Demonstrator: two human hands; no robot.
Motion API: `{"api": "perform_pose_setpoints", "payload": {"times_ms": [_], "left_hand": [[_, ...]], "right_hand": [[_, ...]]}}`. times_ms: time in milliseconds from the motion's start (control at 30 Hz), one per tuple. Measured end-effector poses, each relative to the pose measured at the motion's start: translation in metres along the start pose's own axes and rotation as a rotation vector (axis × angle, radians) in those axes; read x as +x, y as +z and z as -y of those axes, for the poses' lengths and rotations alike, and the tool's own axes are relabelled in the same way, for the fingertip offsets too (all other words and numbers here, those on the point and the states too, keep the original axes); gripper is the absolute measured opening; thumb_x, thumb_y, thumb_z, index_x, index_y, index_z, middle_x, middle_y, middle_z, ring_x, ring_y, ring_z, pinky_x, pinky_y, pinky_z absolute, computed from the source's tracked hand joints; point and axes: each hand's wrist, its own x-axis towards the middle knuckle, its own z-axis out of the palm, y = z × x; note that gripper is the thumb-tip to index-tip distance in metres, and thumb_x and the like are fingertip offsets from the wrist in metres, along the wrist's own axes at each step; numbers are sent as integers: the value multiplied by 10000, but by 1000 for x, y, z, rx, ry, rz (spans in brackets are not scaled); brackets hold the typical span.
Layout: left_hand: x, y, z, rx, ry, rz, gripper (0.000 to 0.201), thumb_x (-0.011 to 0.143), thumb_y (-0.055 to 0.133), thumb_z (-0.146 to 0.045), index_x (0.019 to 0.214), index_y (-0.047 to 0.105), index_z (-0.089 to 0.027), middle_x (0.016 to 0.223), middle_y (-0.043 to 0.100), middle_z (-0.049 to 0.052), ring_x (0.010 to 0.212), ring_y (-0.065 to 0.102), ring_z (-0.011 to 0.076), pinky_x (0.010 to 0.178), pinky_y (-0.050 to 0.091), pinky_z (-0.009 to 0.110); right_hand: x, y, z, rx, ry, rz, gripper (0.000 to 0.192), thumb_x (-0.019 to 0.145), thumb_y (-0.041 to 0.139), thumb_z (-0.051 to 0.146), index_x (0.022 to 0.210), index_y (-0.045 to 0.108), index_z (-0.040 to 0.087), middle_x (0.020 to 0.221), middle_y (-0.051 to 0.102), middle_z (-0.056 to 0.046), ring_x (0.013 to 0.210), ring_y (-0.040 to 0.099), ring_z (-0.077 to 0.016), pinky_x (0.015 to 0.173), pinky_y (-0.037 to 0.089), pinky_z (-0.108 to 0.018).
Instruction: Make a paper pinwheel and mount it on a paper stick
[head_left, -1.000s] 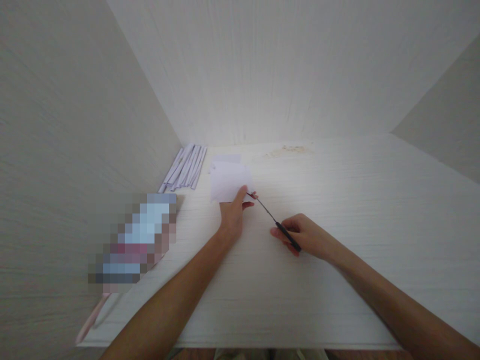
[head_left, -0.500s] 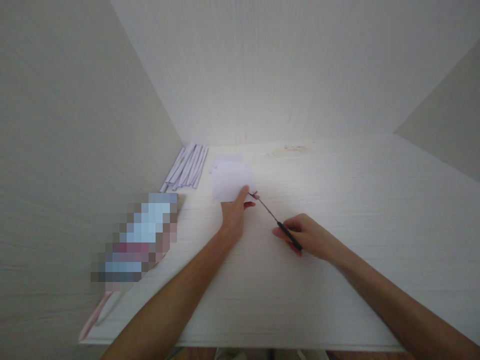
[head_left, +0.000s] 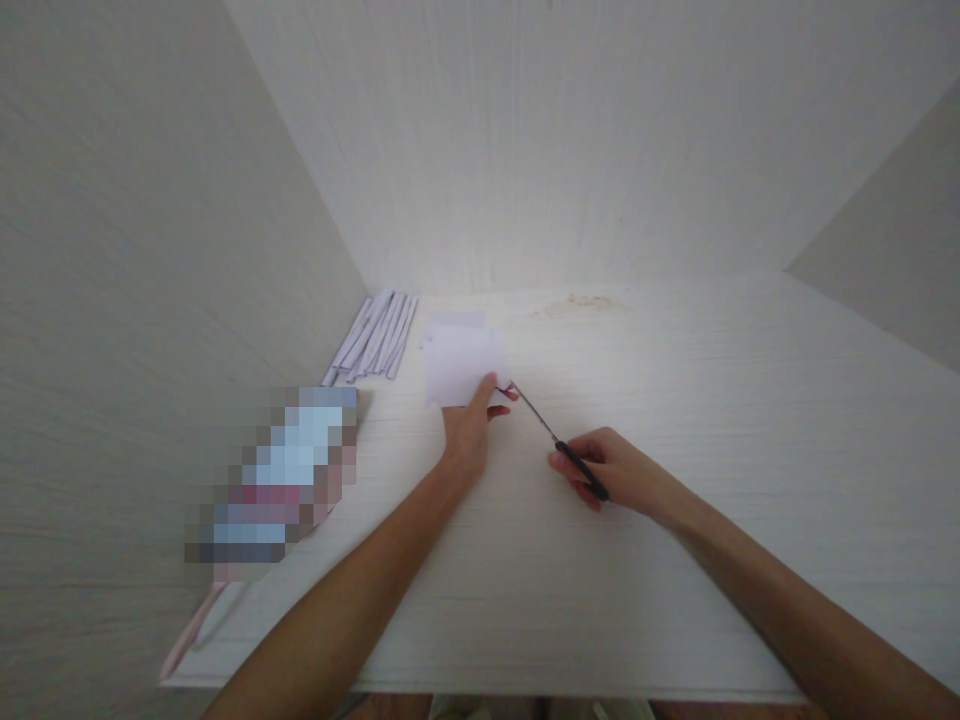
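My left hand [head_left: 470, 425] pinches a white sheet of paper [head_left: 461, 362] near its lower right corner, thumb on top and fingers underneath. In my right hand [head_left: 600, 468] is a pair of scissors [head_left: 581, 470] with black handles and thin metal blades. The blades slant up and left, their tips at the paper's right edge by my left thumb. A short dark line shows in the paper there; whether it is a slit or a blade I cannot tell. Behind the held sheet lies more white paper [head_left: 459, 319].
Several rolled white paper tubes [head_left: 379, 335] lie in a pile at the back left of the white table [head_left: 675, 600]. A pixelated object [head_left: 277, 480] leans along the left wall, with a pink strip [head_left: 191, 630] below it. Walls stand left, behind and right.
The scissors have shifted slightly at the paper's right edge, and the right hand's fingers have moved a little on the handles. The left hand keeps its hold on the paper.
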Motion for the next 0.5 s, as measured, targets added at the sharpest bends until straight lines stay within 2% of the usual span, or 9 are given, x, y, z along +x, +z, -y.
{"api": "perform_pose_setpoints", "payload": {"times_ms": [133, 233, 400, 500], "left_hand": [[1, 1, -1, -8, -34, -18, 199, 644, 584, -265, 790, 525, -143, 666, 592, 2, 507, 559, 83, 419, 395, 164], [1, 1, -1, -5, -49, -10, 178, 647, 576, -256, 770, 527, -137, 639, 593, 1, 497, 559, 85, 418, 399, 167], [-2, 2, -2, 31, -67, 25, 132, 653, 559, -243, 722, 537, -133, 597, 587, -4, 469, 552, 89, 405, 400, 175], [-4, 4, -3, 57, -66, 49, 117, 661, 545, -243, 686, 538, -129, 582, 580, -2, 470, 552, 92, 406, 405, 177]], "right_hand": [[0, 0, 4, 34, 0, -12, 411, 707, 484, 476, 448, 438, 160, 364, 451, 12, 342, 355, -62, 363, 246, -201], [1, 2, 3, 103, -9, -48, 358, 708, 483, 463, 519, 454, 161, 412, 476, 18, 326, 330, -49, 336, 222, -195], [6, 6, -2, 277, -56, -286, 299, 709, 466, 448, 739, 493, 153, 555, 521, 6, 380, 372, -55, 360, 260, -193], [10, 1, -4, 313, -86, -362, 326, 685, 489, 441, 823, 508, 146, 595, 504, 6, 420, 385, -63, 390, 286, -201]]}}
